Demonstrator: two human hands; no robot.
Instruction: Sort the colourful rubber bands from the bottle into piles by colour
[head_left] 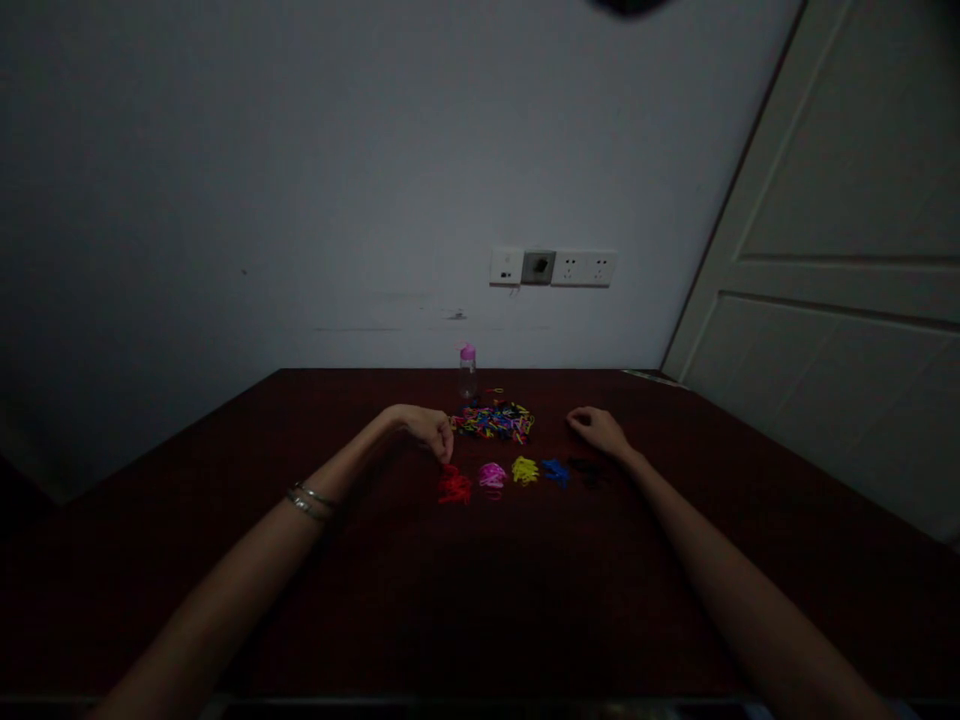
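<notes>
My left hand [433,432] is closed, with its fingertips pointing down at the top of a red pile of small rubber bands [454,485]. Whether a band is pinched in those fingers I cannot make out. To the right of a mixed heap of coloured rubber bands [495,421], my right hand [598,430] rests low over the table, fingers curled together. Anything inside them is too small and dark to see. Sorted piles lie in a row: pink bands [493,475], yellow bands [525,469], blue bands [556,471] and black bands [586,468], the last barely visible.
Behind the heap stands a clear bottle with a pink top [468,372]. The dark reddish table [480,590] reaches back to a pale wall with a socket panel [553,268]. A white door [840,270] is at the right. The light is dim.
</notes>
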